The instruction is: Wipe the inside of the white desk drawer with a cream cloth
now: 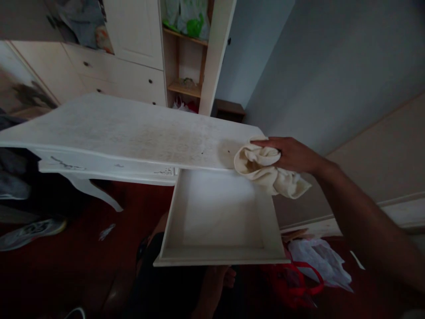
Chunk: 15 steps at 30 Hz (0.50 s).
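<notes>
A crumpled cream cloth [262,161] is bunched in my right hand [294,153], fingers closed over it. The cloth rests on the right end of the white desk [133,124], near its front edge, and hangs down past the drawer's right side. Dark smudges mark the desktop. The pulled-out drawer [221,257] has nothing in it. Just below the drawer front is my left hand [219,279], dim and partly hidden, with its fingers curled. What those fingers hold, if anything, does not show.
Behind the desk stand white cabinets [133,33] and shelves holding plastic bags [189,20]. A grey wall [332,66] rises at the right. On the dark red floor lie a shoe [33,232], a white plastic bag [320,259] and a red bag [295,283].
</notes>
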Motion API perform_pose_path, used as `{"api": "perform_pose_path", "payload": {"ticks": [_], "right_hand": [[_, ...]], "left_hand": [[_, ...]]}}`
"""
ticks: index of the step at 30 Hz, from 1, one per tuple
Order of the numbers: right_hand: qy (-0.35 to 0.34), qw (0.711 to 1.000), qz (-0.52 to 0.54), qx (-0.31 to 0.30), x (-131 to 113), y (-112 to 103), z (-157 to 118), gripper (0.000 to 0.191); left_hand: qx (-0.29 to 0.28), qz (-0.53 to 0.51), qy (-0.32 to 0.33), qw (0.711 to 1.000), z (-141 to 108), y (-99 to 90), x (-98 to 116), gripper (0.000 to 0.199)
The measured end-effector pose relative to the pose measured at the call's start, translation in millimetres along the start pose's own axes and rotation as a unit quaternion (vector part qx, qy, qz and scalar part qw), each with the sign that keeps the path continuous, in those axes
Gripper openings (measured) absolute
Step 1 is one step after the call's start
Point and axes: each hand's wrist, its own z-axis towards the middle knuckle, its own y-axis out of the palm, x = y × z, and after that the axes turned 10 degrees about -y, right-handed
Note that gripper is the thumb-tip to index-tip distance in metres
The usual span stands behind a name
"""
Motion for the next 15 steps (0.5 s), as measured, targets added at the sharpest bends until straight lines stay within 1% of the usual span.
{"api": "perform_pose_path", "payload": {"ticks": [1, 3, 5, 7, 9, 10, 12, 13, 15], "right_hand": [[0.011, 0.999, -0.005, 0.033, 7, -5, 3, 0.055], [0.065, 0.993, -0.044, 0.092, 17, -9, 15, 0.059], [0.125, 0.981, -0.093, 0.113, 25, -5, 31, 0.063], [0.159, 0.975, -0.126, 0.095, 33, 7, 50, 0.067], [0.159, 0.978, -0.129, 0.050, 40, 26, 68, 0.071], [0.147, 0.982, -0.119, 0.019, 43, 38, 76, 0.072], [0.102, 0.990, -0.082, -0.049, 46, 62, 89, 0.073], [0.078, 0.993, -0.064, -0.067, 45, 73, 93, 0.072], [0.045, 0.996, -0.048, -0.063, 43, 91, 99, 0.069]], "left_hand": [[-0.012, 0.003, -0.006, 1.000, 0, -1.8, 2, 0.050], [-0.041, 0.009, -0.019, 0.999, -2, -5.9, 8, 0.044], [-0.062, 0.012, -0.028, 0.998, -3, -9.7, 13, 0.041], [-0.069, 0.015, -0.035, 0.997, -3, -12.4, 15, 0.041], [-0.068, 0.014, -0.034, 0.997, -1, -13.9, 14, 0.046], [-0.067, 0.012, -0.034, 0.997, 0, -14.4, 13, 0.049], [-0.067, 0.003, -0.034, 0.997, 3, -15.1, 10, 0.055], [-0.069, -0.002, -0.037, 0.997, 4, -15.5, 8, 0.057], [-0.074, -0.010, -0.043, 0.996, 4, -16.7, 7, 0.058]]}}
